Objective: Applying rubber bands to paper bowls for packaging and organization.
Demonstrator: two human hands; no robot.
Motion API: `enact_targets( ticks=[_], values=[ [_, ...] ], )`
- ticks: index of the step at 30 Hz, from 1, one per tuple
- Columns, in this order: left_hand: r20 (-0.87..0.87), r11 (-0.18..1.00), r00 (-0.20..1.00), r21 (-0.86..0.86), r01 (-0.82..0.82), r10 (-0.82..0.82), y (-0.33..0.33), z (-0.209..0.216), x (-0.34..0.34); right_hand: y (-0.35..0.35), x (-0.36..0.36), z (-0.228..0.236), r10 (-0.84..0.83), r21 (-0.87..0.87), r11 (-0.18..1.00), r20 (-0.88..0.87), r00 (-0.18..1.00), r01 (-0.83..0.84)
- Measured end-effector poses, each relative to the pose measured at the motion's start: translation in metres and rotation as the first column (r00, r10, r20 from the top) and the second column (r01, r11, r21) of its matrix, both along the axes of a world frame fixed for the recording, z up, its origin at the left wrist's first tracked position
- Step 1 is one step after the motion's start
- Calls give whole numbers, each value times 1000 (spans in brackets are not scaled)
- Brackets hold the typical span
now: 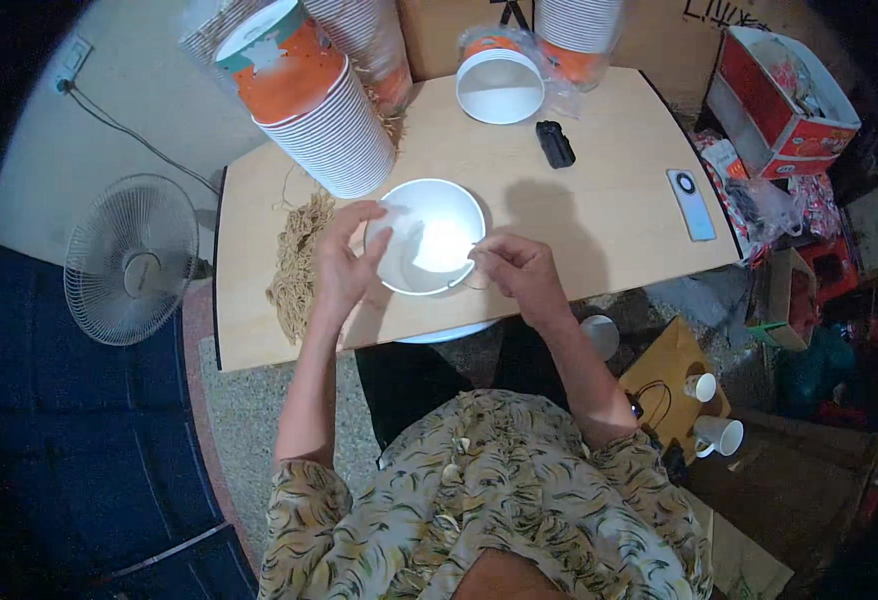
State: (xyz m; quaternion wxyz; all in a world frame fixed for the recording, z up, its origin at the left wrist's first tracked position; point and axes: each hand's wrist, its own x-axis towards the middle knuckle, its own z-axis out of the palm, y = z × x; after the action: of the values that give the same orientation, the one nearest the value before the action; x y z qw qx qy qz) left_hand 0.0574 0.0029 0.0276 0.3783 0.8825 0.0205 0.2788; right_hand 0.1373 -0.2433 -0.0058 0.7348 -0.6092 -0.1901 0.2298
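A white paper bucket (404, 272) stands at the table's front edge, its mouth facing me and bright light inside. At its left rim is my left hand (341, 262), thumb and fingers apart and slightly blurred; I cannot tell whether it touches the bucket. My right hand (521, 270) is closed in a pinch at the right rim, on what looks like the end of a thin cord (455, 284) that runs along the lower right rim. Left of the bucket lies a heap of beige cords (299, 265).
Nested orange-and-white paper buckets (324, 130) lean behind the left hand. Farther back are another bucket (500, 88) on its side and a black object (555, 145). A phone (692, 205) lies at the right edge. A fan (139, 262) stands left; a red box (784, 100) sits right.
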Motion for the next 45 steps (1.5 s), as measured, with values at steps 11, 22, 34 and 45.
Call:
enact_targets(
  ticks=[11, 22, 34, 45],
  values=[
    [-373, 546, 526, -808, 220, -764, -68, 23, 49, -7, 7, 15, -29, 100, 995, 139, 990, 16],
    [-179, 258, 357, -947, 190, -917, -63, 6, 60, -29, 14, 47, 3, -10, 1000, 185, 983, -1],
    [-190, 367, 643, -918, 152, -742, -73, 23, 47, -33, 16, 35, -81, -85, 992, 80, 993, 88],
    [-312, 601, 719, -779, 180, -621, -77, 25, 42, -33, 14, 55, -96, -93, 989, 201, 975, 116]
  ],
)
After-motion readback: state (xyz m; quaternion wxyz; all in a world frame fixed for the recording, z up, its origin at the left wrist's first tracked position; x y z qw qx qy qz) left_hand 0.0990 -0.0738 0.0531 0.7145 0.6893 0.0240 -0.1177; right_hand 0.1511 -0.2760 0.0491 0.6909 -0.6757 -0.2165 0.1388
